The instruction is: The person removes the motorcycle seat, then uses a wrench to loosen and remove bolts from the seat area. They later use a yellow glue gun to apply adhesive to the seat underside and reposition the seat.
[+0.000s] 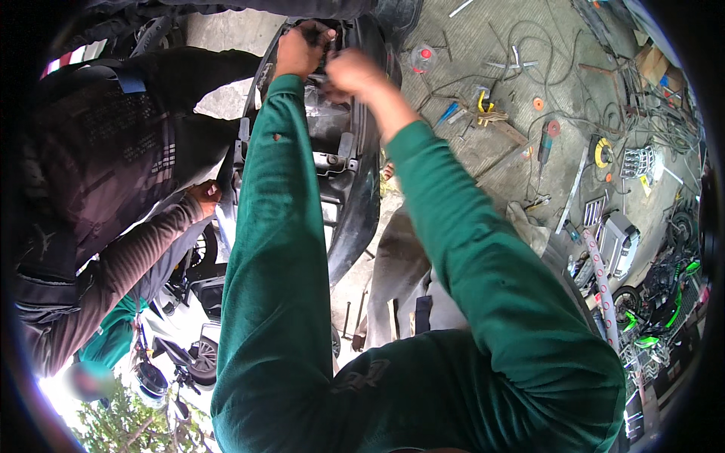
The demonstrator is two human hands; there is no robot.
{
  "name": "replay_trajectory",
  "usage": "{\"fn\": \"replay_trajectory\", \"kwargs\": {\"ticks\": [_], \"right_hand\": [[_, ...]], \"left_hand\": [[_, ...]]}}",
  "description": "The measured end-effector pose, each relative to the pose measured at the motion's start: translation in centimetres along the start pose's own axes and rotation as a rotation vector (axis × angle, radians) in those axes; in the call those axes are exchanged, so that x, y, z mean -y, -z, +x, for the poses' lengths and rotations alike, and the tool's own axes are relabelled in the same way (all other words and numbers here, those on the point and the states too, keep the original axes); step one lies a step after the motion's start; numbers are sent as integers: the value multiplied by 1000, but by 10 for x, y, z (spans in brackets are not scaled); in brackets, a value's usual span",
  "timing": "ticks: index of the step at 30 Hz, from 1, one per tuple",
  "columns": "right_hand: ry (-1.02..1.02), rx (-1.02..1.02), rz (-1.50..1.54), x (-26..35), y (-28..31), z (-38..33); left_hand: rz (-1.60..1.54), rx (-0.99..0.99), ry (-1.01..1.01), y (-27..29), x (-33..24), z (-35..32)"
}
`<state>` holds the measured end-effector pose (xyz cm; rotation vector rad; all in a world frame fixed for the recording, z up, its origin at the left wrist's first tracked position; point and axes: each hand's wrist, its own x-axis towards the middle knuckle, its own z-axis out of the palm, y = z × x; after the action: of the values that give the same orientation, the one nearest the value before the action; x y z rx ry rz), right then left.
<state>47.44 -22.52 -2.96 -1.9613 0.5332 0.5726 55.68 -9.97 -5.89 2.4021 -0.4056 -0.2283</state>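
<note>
Both my arms, in green sleeves, reach forward over the black rear body of a motorcycle (355, 219). At its far end my left hand (298, 54) has its fingers curled in against the dark parts inside the body; what they grip is hidden. Just right of it and slightly nearer, my right hand (353, 75) is closed and blurred by motion, over the body's right side. Any small thing in its fingers is too smeared to make out. Below the hands, a metal bracket (329, 161) crosses the frame.
A person in dark clothes (113, 143) stands close at left, a hand (205, 198) near the body. Cables, an angle grinder (547, 143), a blue-handled tool (447, 112) and a plastic bottle (423, 57) lie on the concrete at right. A silver case (618, 245) and a green-black motorcycle (664, 309) stand farther right.
</note>
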Motion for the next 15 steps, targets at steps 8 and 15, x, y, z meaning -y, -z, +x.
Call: {"fn": "replay_trajectory", "kwargs": {"ticks": [8,15], "right_hand": [[343,-295,-336,-36,50,8],[-96,-129,495,-8,-26,-24]], "left_hand": [[-256,-49,88,0,-13,-18],[32,-92,-28,1,-18,-14]]}}
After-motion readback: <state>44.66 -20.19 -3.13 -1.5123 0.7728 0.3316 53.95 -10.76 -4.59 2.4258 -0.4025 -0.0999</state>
